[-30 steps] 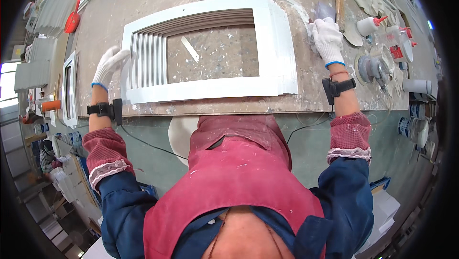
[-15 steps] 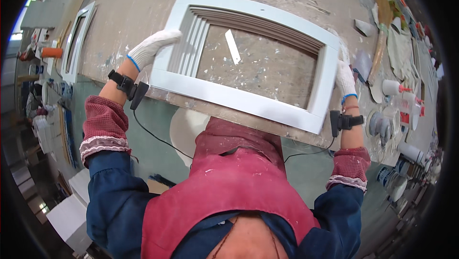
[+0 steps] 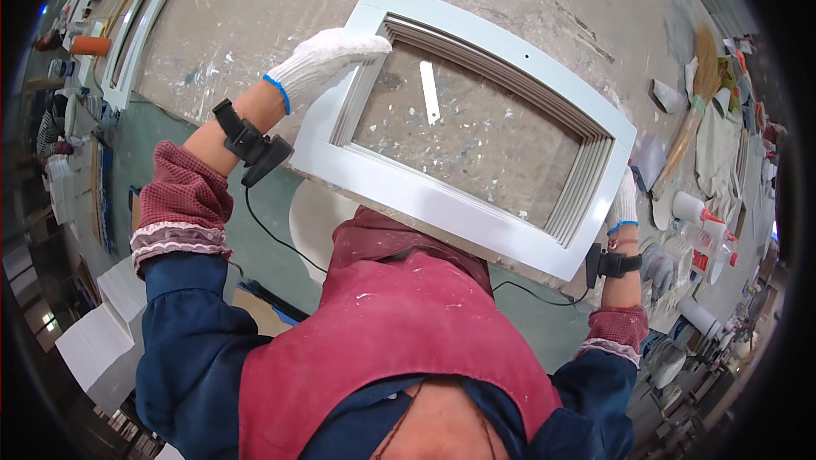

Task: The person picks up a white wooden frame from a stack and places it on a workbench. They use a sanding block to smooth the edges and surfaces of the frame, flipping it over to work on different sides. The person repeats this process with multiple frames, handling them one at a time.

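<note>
A stack of white frames (image 3: 433, 199), rectangular with a gently bowed far bar, lies tilted before me on a worn worktable (image 3: 246, 1). My left hand (image 3: 327, 61), in a white knitted glove with a blue cuff, grips the stack's left bar, its upper digits reaching over the inner edge. At the opposite end, my right hand (image 3: 625, 203), gloved alike, is against the right side; its fingers are mostly hidden by the frames. Through the opening a narrow white strip (image 3: 428, 90) with a small hole shows on the tabletop.
To the right lie a straw brush (image 3: 704, 69), a pale cloth (image 3: 714, 146) and several white bottles (image 3: 687, 205) with red tips. Another white frame (image 3: 121, 90) is at the far left, near an orange cylinder (image 3: 90, 45). A round pale surface (image 3: 310, 226) shows below the table edge.
The stack has shifted right and turned clockwise, its right end coming nearer me. Its stepped inner edges now show more on the right. Both hands moved along with it.
</note>
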### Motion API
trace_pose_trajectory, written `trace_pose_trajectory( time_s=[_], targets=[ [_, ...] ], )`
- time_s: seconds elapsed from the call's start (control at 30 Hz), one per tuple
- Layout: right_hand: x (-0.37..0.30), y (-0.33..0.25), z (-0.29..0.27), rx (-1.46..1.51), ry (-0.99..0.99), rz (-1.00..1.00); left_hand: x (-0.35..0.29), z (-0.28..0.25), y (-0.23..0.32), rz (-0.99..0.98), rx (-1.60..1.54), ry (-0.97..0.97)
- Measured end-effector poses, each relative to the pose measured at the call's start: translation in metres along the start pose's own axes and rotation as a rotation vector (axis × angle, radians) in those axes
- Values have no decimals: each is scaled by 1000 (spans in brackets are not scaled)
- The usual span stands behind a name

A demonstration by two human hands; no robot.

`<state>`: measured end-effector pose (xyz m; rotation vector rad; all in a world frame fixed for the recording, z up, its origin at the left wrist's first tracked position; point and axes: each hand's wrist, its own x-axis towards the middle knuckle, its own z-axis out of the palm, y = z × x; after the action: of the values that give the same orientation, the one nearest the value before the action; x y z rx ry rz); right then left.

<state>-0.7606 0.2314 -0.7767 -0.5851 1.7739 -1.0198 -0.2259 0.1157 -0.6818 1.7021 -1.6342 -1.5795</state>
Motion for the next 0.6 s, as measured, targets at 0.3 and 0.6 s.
trace_pose_trajectory(
  time_s=[0.3,0.6],
  targets=[
    [3,16,-13,216,-179,-2,2,1,-3,-136,42,74],
    [-17,-64,0,375,143,-323,-33,-22,26,210,-209,357]
  ],
)
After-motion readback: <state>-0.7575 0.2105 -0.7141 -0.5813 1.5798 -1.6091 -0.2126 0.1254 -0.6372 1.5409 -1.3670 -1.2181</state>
